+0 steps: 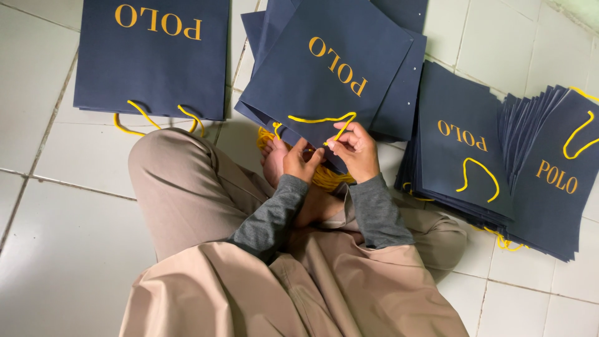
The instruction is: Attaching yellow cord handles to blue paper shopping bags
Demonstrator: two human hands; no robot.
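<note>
I saw a navy paper bag (331, 68) tilted at upper centre — flat, gold-lettered — with its yellow cord handle (324, 118) looped along the lower edge.

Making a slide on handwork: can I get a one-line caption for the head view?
Seated on a tiled floor, both hands, left and right, thread a yellow cord handle into a navy paper bag.

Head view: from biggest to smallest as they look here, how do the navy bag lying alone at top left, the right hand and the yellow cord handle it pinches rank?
1. Navy bag
2. Right hand
3. Yellow cord handle
</note>
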